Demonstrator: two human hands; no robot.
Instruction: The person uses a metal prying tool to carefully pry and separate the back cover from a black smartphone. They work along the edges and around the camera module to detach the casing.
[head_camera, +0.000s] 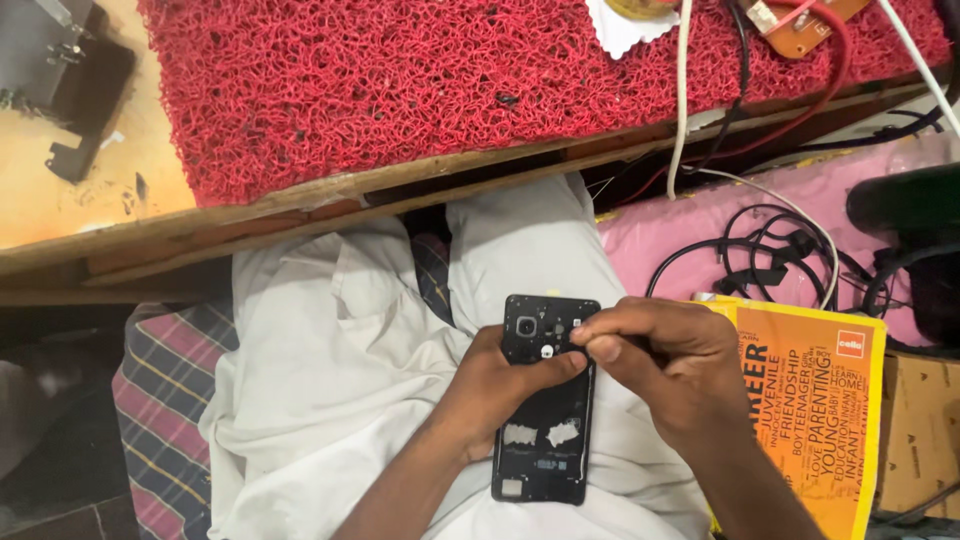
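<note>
While our left hand (497, 385) braces the black phone (545, 400) on our lap below the desk (120, 200), right hand (660, 360) grip narrow, pinching beside its camera, contents unclear.

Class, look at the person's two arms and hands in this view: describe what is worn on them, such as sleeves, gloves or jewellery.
Both forearms are bare as far as the frame shows, with no sleeves in view. The left hand and right hand wear no gloves, and no rings, watch or bracelets show. The fingernails look short and unpainted.
</note>
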